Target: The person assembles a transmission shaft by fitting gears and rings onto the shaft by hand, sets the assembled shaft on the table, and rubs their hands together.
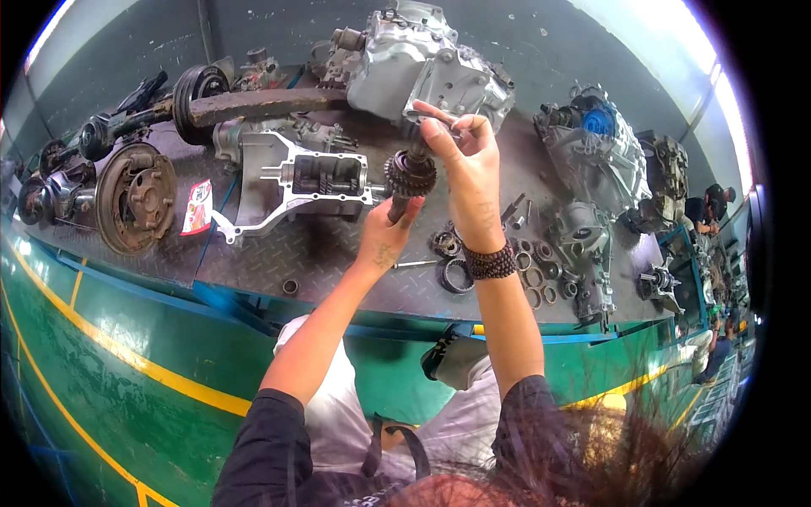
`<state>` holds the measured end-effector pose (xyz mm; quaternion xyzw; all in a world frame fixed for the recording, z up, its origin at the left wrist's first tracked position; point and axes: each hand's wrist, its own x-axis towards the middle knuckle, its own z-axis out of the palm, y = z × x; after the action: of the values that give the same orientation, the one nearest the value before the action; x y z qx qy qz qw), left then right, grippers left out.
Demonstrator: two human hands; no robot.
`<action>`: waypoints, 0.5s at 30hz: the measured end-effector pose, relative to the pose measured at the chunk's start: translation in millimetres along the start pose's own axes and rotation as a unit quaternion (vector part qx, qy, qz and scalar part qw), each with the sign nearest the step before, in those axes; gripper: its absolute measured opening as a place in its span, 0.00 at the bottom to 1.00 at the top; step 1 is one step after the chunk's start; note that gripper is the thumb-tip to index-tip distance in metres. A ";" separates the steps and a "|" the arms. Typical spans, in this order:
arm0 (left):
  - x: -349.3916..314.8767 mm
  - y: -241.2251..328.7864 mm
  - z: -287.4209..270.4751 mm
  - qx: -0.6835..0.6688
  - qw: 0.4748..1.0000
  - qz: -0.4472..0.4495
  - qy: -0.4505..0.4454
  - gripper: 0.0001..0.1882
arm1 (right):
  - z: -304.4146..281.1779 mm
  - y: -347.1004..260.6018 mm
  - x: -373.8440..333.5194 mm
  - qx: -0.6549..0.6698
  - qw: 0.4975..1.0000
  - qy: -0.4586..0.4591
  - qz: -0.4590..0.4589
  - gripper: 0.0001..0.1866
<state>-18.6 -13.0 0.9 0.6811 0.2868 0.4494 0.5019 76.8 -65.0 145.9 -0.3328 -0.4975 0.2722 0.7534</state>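
My left hand [389,237] is wrapped round the lower end of a gear shaft [411,173], which stands nearly upright above the bench. A dark toothed gear sits around the shaft's middle. At the shaft's upper end, my right hand [469,156] has its thumb and fingers closed on a thin dark piece, too small to name. Left of the shaft lies an open silver gearbox housing [283,182] with gears inside. Below my right wrist, a dark ring [457,276] and a small bearing-like part [445,244] rest on the bench.
The patterned metal workbench [338,283] has a blue frame. A large silver transmission [422,68] stands at the back, beside a long brown bar [266,104]. A rusty brake drum assembly [136,198] is at left. Several rings [532,277] and another gearbox [596,144] lie right.
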 end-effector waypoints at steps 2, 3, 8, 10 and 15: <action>1.5 -2.3 1.4 -0.007 1.000 -0.003 -0.002 0.35 | 1.1 -1.3 -1.1 -0.025 0.999 -0.021 -0.003 0.21; 2.0 -3.0 1.6 -0.015 1.000 -0.005 -0.003 0.35 | 1.5 -1.2 -1.6 -0.051 0.998 -0.042 -0.007 0.20; -0.6 5.1 -0.3 -0.032 0.999 -0.003 -0.005 0.33 | -3.4 9.4 -8.8 -0.100 0.991 -0.070 -0.047 0.22; -2.0 2.4 -1.1 -0.033 0.999 0.009 0.003 0.32 | -3.2 7.0 -12.3 -0.131 0.987 -0.073 -0.051 0.28; -2.9 -0.1 4.2 -0.046 0.998 0.042 0.011 0.30 | -12.9 -5.1 -14.4 -0.247 0.965 -0.080 -0.042 0.40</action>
<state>-16.1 -17.2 -0.6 0.6636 0.2424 0.4904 0.5103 84.1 -81.8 138.0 -0.4644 -0.6215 0.1354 0.6163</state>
